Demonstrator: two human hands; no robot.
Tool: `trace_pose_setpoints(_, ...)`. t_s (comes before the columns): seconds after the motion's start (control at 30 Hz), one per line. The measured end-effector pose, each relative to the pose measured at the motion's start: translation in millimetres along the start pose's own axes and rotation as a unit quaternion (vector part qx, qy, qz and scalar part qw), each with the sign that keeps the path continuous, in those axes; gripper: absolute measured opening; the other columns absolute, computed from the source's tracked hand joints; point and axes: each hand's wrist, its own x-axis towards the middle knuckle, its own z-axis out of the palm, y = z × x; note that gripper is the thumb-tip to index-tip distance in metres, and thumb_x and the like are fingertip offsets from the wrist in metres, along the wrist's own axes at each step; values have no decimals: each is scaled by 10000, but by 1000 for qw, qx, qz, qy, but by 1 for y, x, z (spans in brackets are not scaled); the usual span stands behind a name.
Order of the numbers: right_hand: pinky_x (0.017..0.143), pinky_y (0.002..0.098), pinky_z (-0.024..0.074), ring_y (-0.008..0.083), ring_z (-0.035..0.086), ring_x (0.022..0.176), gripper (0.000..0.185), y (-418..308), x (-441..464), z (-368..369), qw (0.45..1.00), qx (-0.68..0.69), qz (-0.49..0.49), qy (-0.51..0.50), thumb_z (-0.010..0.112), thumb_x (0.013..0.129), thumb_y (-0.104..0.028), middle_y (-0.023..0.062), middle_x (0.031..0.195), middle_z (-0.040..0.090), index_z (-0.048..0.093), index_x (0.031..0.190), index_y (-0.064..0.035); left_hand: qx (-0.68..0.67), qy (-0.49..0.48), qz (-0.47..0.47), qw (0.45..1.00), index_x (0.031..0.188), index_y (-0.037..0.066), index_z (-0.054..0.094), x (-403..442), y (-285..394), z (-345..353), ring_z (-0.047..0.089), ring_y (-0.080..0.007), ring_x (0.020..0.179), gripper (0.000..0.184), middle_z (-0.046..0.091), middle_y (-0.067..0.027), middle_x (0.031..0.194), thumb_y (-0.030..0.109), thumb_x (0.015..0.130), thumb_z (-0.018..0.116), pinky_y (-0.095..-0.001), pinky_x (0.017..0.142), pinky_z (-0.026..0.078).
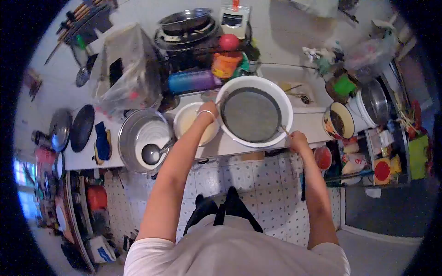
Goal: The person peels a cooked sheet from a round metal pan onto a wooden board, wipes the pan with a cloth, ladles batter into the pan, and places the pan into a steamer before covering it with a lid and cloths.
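Observation:
A large white basin (288, 103) stands on the counter. Inside it sits a round grey mesh strainer (251, 115), with a wire loop and thin wooden handle at its right side. My right hand (297, 141) is closed round that handle, just outside the basin's rim. My left hand (209, 110), with a bangle at the wrist, is closed at the basin's left rim; what its fingers hold is hidden. Beneath the left hand is a smaller white bowl (183, 112) of pale cream-coloured liquid. Left of it, a steel pot (126, 145) holds a ladle (151, 154) and whitish residue.
A sink (311, 73) lies behind the basin. A blue-purple bottle (193, 82) and orange container (225, 64) stand at the back. A patterned enamel pot (332, 120) is on the right, and a plastic-covered appliance (129, 69) at back left. Below are open shelves (375, 158).

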Motion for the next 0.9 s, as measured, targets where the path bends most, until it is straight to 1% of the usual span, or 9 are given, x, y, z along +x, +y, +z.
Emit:
trace_pose_setpoints(0.1,586,375,475,278,605,551,247,-16,-24,-23,997,-40,-35,-63,508,737,-209,161,570,589,622,678,2,13,-45,30,998,929,-2,603,-39,0,-22,590,-335,883,237,601,-218,929,137,761,512,-408,773,465)
trace_pose_setpoints(0.2,553,392,459,297,608,591,236,-68,-114,-47,997,64,-31,-14,500,765,-183,196,697,607,611,821,18,40,1,67,997,1034,53,534,-111,-3,-28,595,-331,846,285,615,-173,902,186,783,516,-430,754,459)
trace_pose_setpoints(0.27,408,275,397,119,481,427,265,-71,-125,-1,961,196,-174,85,497,835,-135,56,614,555,543,1052,11,-182,151,109,965,1009,45,513,-152,-26,-2,588,-333,793,242,605,-185,835,201,832,460,-414,702,454)
trace_pose_setpoints(0.3,378,219,352,69,422,425,276,-119,-160,9,927,341,-150,52,496,864,-185,-3,580,488,528,1078,-14,-309,217,137,916,992,35,509,-190,-31,-10,586,-330,755,241,598,-191,779,220,858,431,-400,673,452)
trace_pose_setpoints(0.4,378,164,286,35,370,428,255,-253,-239,69,835,520,-176,-28,478,886,-197,-38,596,442,522,1085,-44,-564,131,87,810,1044,61,458,-305,-69,-65,551,-191,565,257,522,-80,603,257,885,409,-307,549,443)
trace_pose_setpoints(0.63,502,187,357,51,441,596,204,-486,-355,238,797,492,-290,-197,471,888,-221,-20,739,524,557,955,-48,-438,331,-115,828,1126,54,383,-449,-265,-89,587,-333,693,305,596,-171,735,251,892,371,-429,592,446)
trace_pose_setpoints(0.73,475,238,413,123,476,533,175,-575,-402,287,629,702,-159,-293,427,908,-238,24,679,487,442,892,-65,-424,408,-199,784,1122,52,395,-481,-342,-85,587,-277,732,344,591,-154,840,303,887,396,-388,618,451)
trace_pose_setpoints(0.8,457,243,414,126,476,517,166,-616,-425,313,612,700,-161,-330,424,908,-231,27,667,485,429,901,-65,-781,423,-210,409,1197,78,363,-467,-408,-56,572,-219,827,480,572,-113,986,421,866,420,-328,661,447)
trace_pose_setpoints(0.9,393,238,377,116,446,463,158,-664,-435,367,612,651,-194,-405,449,891,-239,13,615,461,411,908,-87,-826,415,-204,323,1188,68,384,-462,-479,-84,504,-174,944,541,486,-90,1130,495,857,398,-300,755,417)
